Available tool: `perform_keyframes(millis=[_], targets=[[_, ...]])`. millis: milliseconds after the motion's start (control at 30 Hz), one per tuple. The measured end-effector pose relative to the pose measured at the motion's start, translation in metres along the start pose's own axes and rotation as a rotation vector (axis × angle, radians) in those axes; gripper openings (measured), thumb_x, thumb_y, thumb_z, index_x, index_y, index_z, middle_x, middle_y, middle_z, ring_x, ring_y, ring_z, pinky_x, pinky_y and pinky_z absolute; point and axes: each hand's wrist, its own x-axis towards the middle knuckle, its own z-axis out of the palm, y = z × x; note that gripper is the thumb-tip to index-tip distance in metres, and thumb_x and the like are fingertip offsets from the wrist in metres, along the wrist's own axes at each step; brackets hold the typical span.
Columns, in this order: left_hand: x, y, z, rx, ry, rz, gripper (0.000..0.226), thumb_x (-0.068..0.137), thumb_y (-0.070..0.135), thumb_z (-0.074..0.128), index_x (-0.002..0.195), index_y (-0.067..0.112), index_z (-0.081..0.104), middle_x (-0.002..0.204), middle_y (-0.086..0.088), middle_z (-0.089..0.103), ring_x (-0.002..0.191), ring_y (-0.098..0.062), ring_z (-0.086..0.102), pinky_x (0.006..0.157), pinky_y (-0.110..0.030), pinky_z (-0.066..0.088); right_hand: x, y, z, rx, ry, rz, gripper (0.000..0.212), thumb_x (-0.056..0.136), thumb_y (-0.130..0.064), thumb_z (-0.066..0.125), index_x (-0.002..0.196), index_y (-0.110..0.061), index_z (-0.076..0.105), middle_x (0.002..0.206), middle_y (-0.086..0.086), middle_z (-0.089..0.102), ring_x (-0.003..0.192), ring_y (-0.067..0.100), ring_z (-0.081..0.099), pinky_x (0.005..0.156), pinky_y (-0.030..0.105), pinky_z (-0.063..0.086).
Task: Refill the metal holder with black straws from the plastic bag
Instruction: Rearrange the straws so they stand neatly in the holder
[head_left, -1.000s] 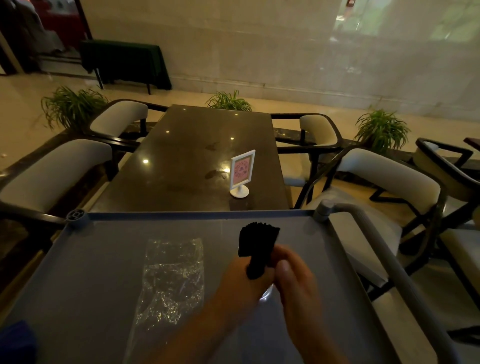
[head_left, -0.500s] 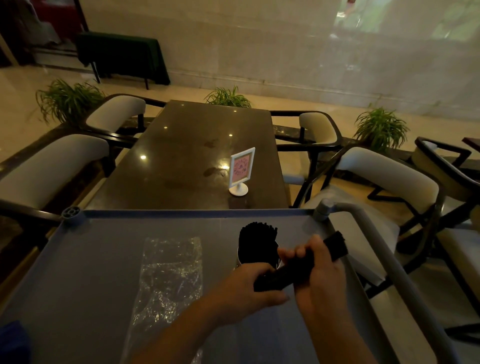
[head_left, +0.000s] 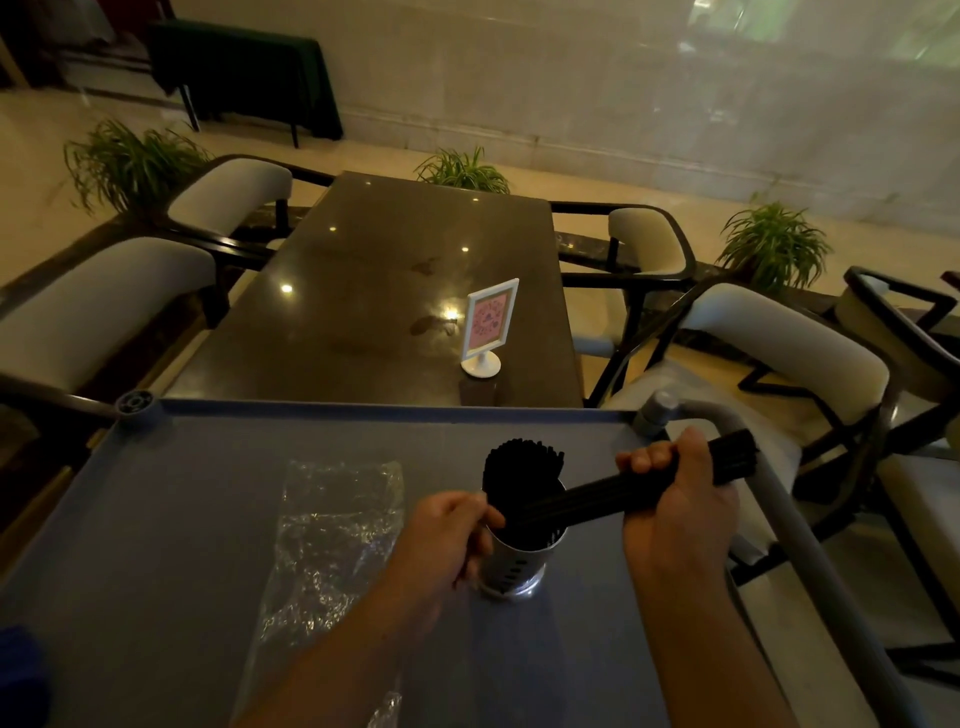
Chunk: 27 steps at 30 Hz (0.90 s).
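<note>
The right hand (head_left: 675, 499) grips one bundle of black straws (head_left: 613, 491), tilted into the single perforated metal holder (head_left: 514, 564); the left hand (head_left: 447, 535) clasps that holder's rim. One clear plastic bag (head_left: 332, 530) lies left of the holder on the grey cart tray (head_left: 156, 519); beyond the holder stands a dark table (head_left: 363, 291) with one pink sign (head_left: 488, 325), four chairs around it.

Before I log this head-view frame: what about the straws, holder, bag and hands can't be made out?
- Holder: its left side, hidden behind the left hand.
- Bundle of straws: its middle, wrapped by the right hand; its count, too dark.
- Straws in the holder: individual ones merge into one black mass.
- Bag: whether any straws remain inside, lost to glare and dim light; its near end is cut off by the bottom edge.
</note>
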Motion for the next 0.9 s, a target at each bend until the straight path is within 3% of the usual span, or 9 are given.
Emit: perform_keyframes(millis=[100,167,200,333,467,600,767,900], targets=[[0.011,0.004,-0.011,0.239,0.183,0.23,0.027,0.099,0.019,0.055,0.08,0.006,0.068,0.058,0.0,0.056,0.051,-0.012,0.048,0.048,-0.024,0.04,0.009,0.007,0.006,-0.07,-0.009,-0.059,0.017,0.1,-0.021,0.048,0.084,-0.021,0.055,0.058,-0.006,0.056,0.057,0.009,0.059,0.07,0.034,0.056],[0.016,0.006,-0.011,0.297,0.202,0.318,0.013,0.094,0.024,0.064,0.093,0.012,0.067,0.077,0.001,0.064,0.067,-0.01,0.058,0.061,-0.023,0.046,0.011,0.016,0.008,-0.156,-0.037,-0.105,0.02,0.1,-0.021,0.047,0.084,-0.023,0.059,0.058,-0.007,0.057,0.06,0.008,0.06,0.074,0.037,0.055],[0.018,0.005,-0.011,0.333,0.165,0.311,0.017,0.091,0.029,0.068,0.104,0.019,0.064,0.09,0.003,0.066,0.079,-0.008,0.061,0.068,-0.021,0.049,0.01,0.02,0.009,-0.207,-0.054,-0.124,0.024,0.1,-0.022,0.048,0.081,-0.028,0.062,0.059,-0.007,0.058,0.061,0.009,0.061,0.076,0.039,0.054],[0.03,-0.014,-0.01,0.403,-0.087,0.258,0.081,0.078,0.038,0.08,0.145,0.031,0.034,0.129,0.014,0.051,0.119,-0.004,0.051,0.094,-0.027,0.05,0.008,0.037,0.008,-0.427,-0.096,-0.182,0.036,0.099,-0.028,0.049,0.067,-0.038,0.063,0.06,-0.004,0.06,0.064,0.011,0.062,0.078,0.043,0.055],[0.039,-0.038,-0.004,0.346,-0.279,0.289,0.112,0.065,0.041,0.088,0.148,0.047,0.014,0.133,0.041,0.034,0.119,0.028,0.038,0.084,0.003,0.041,0.004,0.051,0.004,-0.538,-0.102,-0.168,0.036,0.096,-0.033,0.05,0.062,-0.034,0.061,0.06,-0.002,0.063,0.064,0.012,0.064,0.075,0.038,0.053],[0.044,-0.044,0.003,0.393,-0.251,0.31,0.102,0.059,0.039,0.091,0.126,0.075,0.023,0.127,0.047,0.042,0.118,0.029,0.039,0.082,0.007,0.038,0.0,0.066,-0.01,-0.657,-0.141,-0.2,0.034,0.097,-0.028,0.053,0.065,-0.027,0.064,0.07,-0.002,0.069,0.067,0.005,0.066,0.064,0.014,0.051],[0.047,-0.05,0.005,0.373,-0.203,0.307,0.088,0.054,0.04,0.091,0.118,0.068,0.037,0.119,0.036,0.053,0.11,0.028,0.048,0.079,0.005,0.041,-0.003,0.086,-0.034,-0.827,-0.177,-0.209,0.028,0.09,-0.046,0.058,0.089,-0.017,0.058,0.08,0.001,0.062,0.071,0.003,0.061,0.06,0.01,0.047],[0.048,-0.049,0.005,0.352,-0.238,0.306,0.087,0.057,0.031,0.092,0.123,0.054,0.041,0.118,0.04,0.057,0.112,0.024,0.05,0.082,0.001,0.044,-0.006,0.104,-0.046,-0.843,-0.142,-0.133,0.027,0.086,-0.024,0.071,0.106,-0.016,0.056,0.099,0.002,0.065,0.09,0.003,0.065,0.069,0.01,0.05]])
